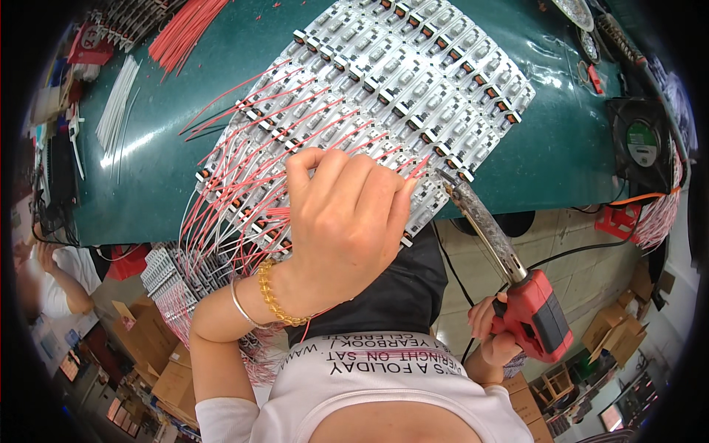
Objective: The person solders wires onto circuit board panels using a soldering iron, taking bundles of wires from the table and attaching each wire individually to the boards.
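Observation:
A large panel of small silver-white modules (pixel 413 81) in rows lies tilted on the green table, its near corner over the edge. My left hand (pixel 347 214), closed, is over the panel's near part, pinching a red wire (pixel 421 164) between thumb and finger. More red wires (pixel 278 212) poke out beside the palm, probably held in it. Red and white wires (pixel 214 192) trail from the panel's left side. In my right hand (pixel 491 332) is a red and black soldering gun (pixel 535 314). Its tip is close to the pinched wire's end; contact cannot be told.
On the green table (pixel 569 162) lie a bundle of red wires (pixel 181 37) and some white wires (pixel 117 107). A black fan (pixel 641 144) stands at the right edge. Wired panels (pixel 173 277) hang below the left side. Another person (pixel 66 277) sits far left. A black cable (pixel 569 255) runs at the right.

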